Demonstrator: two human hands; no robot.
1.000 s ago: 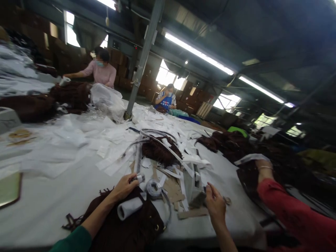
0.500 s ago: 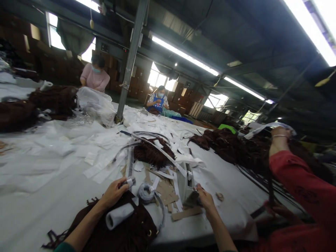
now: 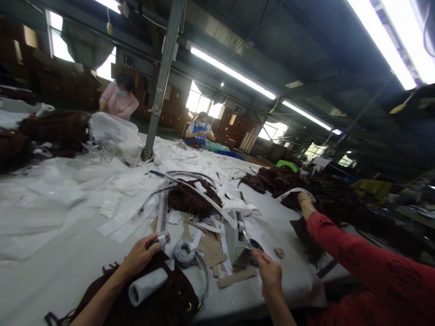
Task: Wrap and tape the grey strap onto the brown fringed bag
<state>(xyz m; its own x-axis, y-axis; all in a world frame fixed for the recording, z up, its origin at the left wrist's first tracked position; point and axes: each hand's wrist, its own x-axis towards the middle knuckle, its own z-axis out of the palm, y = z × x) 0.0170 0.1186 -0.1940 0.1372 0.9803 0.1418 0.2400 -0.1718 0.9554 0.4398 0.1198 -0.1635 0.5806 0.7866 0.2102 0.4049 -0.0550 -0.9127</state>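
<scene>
My left hand (image 3: 144, 253) is closed round a small wrapped bundle (image 3: 163, 238), dark under a white, shiny covering. My right hand (image 3: 270, 271) pinches a strip of clear tape (image 3: 247, 239) that stretches from the grey tape dispenser (image 3: 234, 242). Below my left arm lies a dark brown fringed bag (image 3: 178, 287) with gold-coloured rings. On the bag rests a white paper roll (image 3: 149, 285). Beside it sits a coil of grey wrapped strap (image 3: 184, 252), its tail curving down to the bag.
Cardboard strips (image 3: 212, 253) and paper scraps lie mid-table. Behind them is a brown fringed piece (image 3: 193, 199) with long wrapped straps. A co-worker's red sleeve (image 3: 353, 244) reaches in from the right, near piled brown bags (image 3: 326, 194). A metal post (image 3: 161, 81) rises at the back.
My right hand has drawn back slightly from the dispenser, and clear tape now shows between them. The red-sleeved arm has swung left and lower with its white strip. The view has shifted a little.
</scene>
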